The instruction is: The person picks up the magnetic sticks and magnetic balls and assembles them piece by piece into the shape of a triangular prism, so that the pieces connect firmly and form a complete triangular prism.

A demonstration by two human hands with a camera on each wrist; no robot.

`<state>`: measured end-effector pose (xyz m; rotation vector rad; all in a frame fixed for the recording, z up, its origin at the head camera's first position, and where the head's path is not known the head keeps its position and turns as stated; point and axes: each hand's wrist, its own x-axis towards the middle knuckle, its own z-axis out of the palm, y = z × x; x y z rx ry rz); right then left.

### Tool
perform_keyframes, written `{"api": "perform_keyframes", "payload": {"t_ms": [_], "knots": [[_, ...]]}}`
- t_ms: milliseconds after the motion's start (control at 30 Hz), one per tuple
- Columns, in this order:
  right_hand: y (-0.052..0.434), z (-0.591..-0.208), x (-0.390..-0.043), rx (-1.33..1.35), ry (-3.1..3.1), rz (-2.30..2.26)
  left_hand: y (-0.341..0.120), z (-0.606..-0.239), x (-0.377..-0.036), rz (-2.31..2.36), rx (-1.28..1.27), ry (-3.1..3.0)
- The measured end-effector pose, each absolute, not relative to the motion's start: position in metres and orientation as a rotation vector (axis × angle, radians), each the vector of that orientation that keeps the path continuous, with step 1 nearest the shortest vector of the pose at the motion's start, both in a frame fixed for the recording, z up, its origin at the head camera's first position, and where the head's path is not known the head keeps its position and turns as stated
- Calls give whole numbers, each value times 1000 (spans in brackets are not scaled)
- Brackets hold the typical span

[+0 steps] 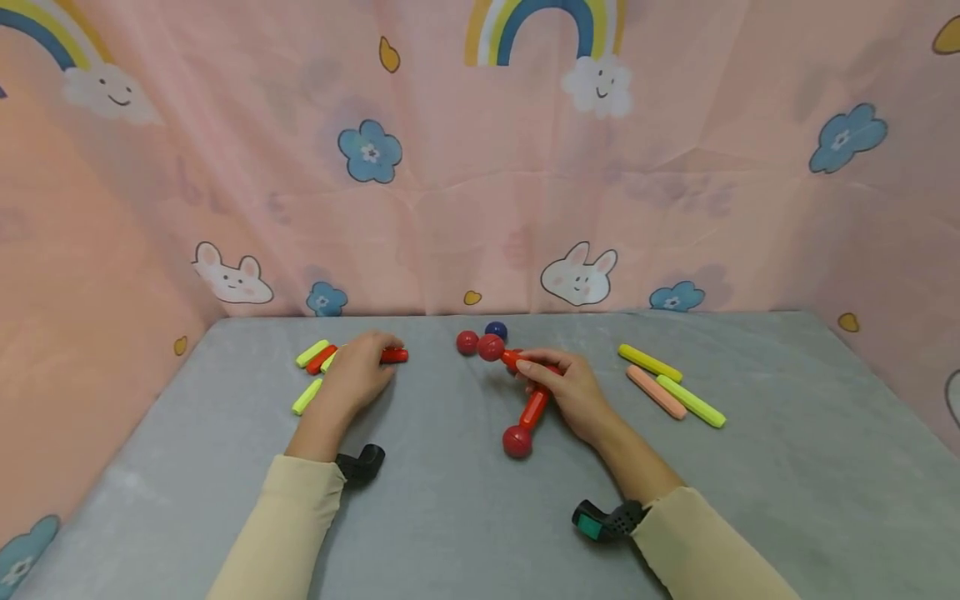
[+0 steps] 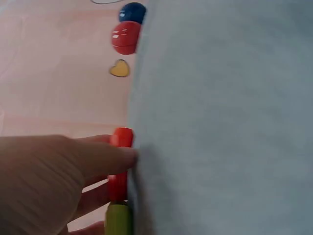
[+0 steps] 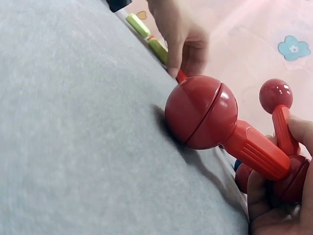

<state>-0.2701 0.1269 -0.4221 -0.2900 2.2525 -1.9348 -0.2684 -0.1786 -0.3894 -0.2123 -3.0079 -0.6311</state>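
My right hand grips a structure of red sticks and red balls on the grey table. One red ball of it rests on the cloth, another stands up by my thumb. My left hand lies over a red stick among yellow-green sticks at the back left, fingers curled on it. In the left wrist view the fingers touch the red stick. A loose red ball and a blue ball sit near the back edge.
A yellow stick, a pink stick and a yellow-green stick lie to the right. Pink printed cloth walls close the table on three sides.
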Motion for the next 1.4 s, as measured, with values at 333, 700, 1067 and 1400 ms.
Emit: {"api": "perform_keyframes", "payload": {"t_ms": [333,700,1067,1400], "knots": [[127,-424,-271,-281,2208,-1975,-171,-391,-269,-619,-203,-2976],[127,-423,-271,-301,2209,-1979,-176,-388,-272,-585,-139,-3016],[128,-422,-271,-318,2205,-1970,-184,-403,-276,-772,-81,-2996],[128,-422,-270,-320,2197,-1971,-185,-404,-273,-736,-64,-2915]]}}
